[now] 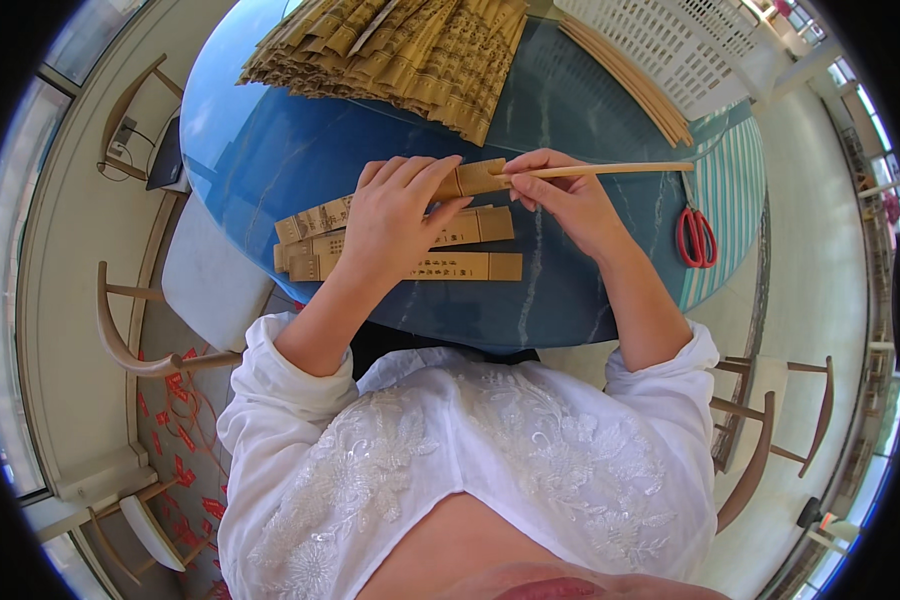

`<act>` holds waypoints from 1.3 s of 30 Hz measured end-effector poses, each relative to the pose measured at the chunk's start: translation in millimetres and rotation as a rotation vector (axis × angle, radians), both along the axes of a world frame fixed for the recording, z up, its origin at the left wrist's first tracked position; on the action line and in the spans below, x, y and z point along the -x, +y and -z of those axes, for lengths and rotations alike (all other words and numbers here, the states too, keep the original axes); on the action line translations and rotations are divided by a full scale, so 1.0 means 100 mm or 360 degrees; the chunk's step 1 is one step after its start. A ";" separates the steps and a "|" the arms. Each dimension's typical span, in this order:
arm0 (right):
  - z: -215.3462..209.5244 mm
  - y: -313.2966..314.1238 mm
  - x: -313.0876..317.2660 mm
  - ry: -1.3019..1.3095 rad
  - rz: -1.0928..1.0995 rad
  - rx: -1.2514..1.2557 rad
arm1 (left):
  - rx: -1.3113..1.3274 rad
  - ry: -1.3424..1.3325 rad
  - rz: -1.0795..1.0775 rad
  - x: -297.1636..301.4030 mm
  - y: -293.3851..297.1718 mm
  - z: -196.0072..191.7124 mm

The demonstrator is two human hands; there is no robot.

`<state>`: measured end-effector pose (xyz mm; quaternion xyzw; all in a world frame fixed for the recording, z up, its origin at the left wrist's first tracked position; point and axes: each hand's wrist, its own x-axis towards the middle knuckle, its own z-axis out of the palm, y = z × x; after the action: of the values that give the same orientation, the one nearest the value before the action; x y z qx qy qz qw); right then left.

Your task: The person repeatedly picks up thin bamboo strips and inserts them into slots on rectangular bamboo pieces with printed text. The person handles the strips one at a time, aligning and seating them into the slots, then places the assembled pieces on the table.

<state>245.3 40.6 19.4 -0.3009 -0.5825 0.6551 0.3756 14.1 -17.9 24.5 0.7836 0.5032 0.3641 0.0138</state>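
Observation:
My left hand (pixel 398 212) presses its fingers and thumb around a gold paper strip (pixel 478 178), whose right end sticks out past them. Pinched in my right hand (pixel 565 200) is a thin pale wooden stick (pixel 635 168), lying level and pointing right. The stick's left tip meets the strip's right end; whether it goes inside is hidden by my fingers. Below my left hand several more gold paper strips with dark printing lie stacked, the nearest strip (pixel 460 266) flat close to the table edge.
A big pile of gold printed strips (pixel 400 60) covers the far part of the blue table (pixel 450 315). Several wooden sticks (pixel 625 75) lie beside a white perforated basket (pixel 670 50) at far right. Red-handled scissors (pixel 696 237) rest near the right edge. Wooden chairs (pixel 160 365) stand around.

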 end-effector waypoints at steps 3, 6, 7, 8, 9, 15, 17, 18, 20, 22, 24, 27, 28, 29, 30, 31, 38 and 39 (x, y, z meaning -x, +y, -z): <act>-0.12 -0.01 -0.04 0.0190 0.0171 -0.0002 | -0.0014 -0.0035 -0.0071 0.05 -0.01 0.01; -0.17 0.11 -0.22 0.0635 0.0437 -0.0076 | 0.0035 -0.0058 -0.0172 0.15 -0.02 0.02; -0.18 0.14 -0.27 0.0727 0.0544 -0.0178 | 0.0061 -0.0066 -0.0211 0.18 -0.03 0.02; -0.18 0.16 -0.32 0.0818 0.0654 -0.0278 | 0.0089 -0.0074 -0.0248 0.20 -0.03 0.02; -0.18 0.18 -0.34 0.0756 0.0777 -0.0334 | 0.0086 -0.0083 -0.0246 0.22 -0.04 0.03; -0.03 0.21 -0.30 0.0496 0.0861 -0.0430 | 0.0049 -0.0164 -0.0143 0.26 -0.04 0.05; -0.02 0.15 -0.20 0.0356 0.0698 -0.0377 | 0.0036 -0.0157 -0.0074 0.23 -0.03 0.05; -0.01 0.12 -0.15 0.0225 0.0649 -0.0367 | 0.0022 -0.0148 -0.0065 0.21 -0.02 0.05; 0.03 0.08 -0.08 0.0009 0.0516 -0.0371 | -0.0008 -0.0128 -0.0043 0.19 -0.01 0.05; 0.03 0.01 0.00 -0.0074 0.0392 -0.0345 | -0.0027 -0.0119 -0.0027 0.16 0.01 0.07; 0.05 0.01 0.01 -0.0153 0.0279 -0.0328 | -0.0079 -0.0099 -0.0022 0.15 0.03 0.10; 0.02 0.03 -0.01 -0.0181 0.0242 -0.0240 | -0.0169 -0.0075 -0.0020 0.18 0.08 0.15; 0.01 0.04 -0.01 -0.0175 0.0214 -0.0210 | -0.0176 -0.0084 -0.0011 0.18 0.09 0.17; 0.01 0.04 -0.03 -0.0169 0.0189 -0.0179 | -0.0182 -0.0093 0.0002 0.18 0.10 0.18; 0.01 0.05 -0.04 -0.0164 0.0164 -0.0148 | -0.0188 -0.0102 0.0011 0.18 0.11 0.18; 0.02 0.06 -0.04 -0.0149 0.0119 -0.0117 | -0.0195 -0.0112 0.0018 0.18 0.11 0.19; 0.06 0.01 0.03 -0.0197 -0.0178 0.0030 | -0.0212 -0.0067 0.0215 0.11 0.08 0.18; 0.06 0.00 0.04 -0.0203 -0.0204 0.0024 | -0.0218 -0.0051 0.0208 0.09 0.08 0.19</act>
<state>241.8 40.4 13.5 -0.3069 -0.6183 0.6617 0.2927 4.9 -9.6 5.8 0.8080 0.4244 0.4086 -0.0080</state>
